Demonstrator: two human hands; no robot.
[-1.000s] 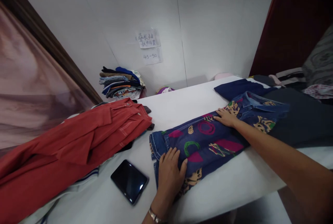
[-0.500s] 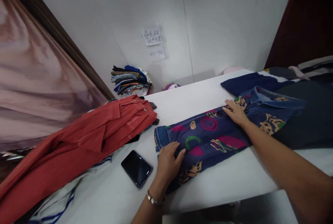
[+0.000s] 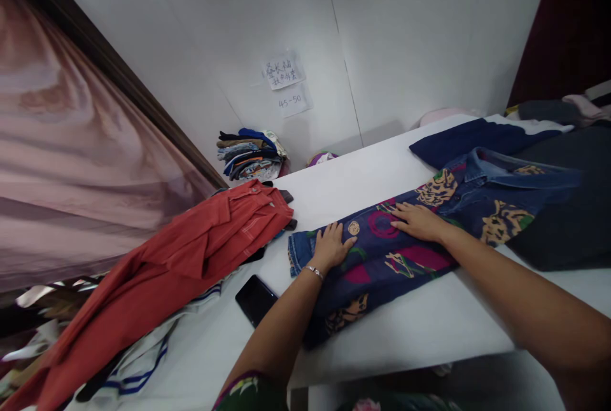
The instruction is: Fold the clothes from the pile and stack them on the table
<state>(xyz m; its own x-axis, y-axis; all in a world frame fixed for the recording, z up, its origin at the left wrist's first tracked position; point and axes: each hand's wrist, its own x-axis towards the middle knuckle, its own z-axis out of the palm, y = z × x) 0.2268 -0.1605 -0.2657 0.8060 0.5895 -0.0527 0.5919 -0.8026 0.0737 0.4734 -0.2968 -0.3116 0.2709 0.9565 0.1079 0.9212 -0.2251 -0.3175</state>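
A patterned denim jacket (image 3: 377, 272) lies lengthwise on the white table, its blue collar to the right and its cuff end to the left. My left hand (image 3: 333, 247) rests flat near the cuff end, fingers spread on the fabric. Farther right, my right hand (image 3: 419, 222) lies palm down on the jacket's upper side, its fingers stretched out to the left. Neither hand grips the cloth. Left of my left forearm is a black phone (image 3: 256, 299), partly covered by that arm.
Red garments (image 3: 191, 264) lie along the table's left side, over a white garment with blue stripes (image 3: 143, 360). A stack of folded clothes (image 3: 252, 155) stands by the wall. Dark clothing (image 3: 563, 226) and a navy garment (image 3: 470, 140) lie at the right.
My left hand has moved up and away from me across the jacket. My right hand has slid left along it, toward the left hand. The view has shifted slightly.
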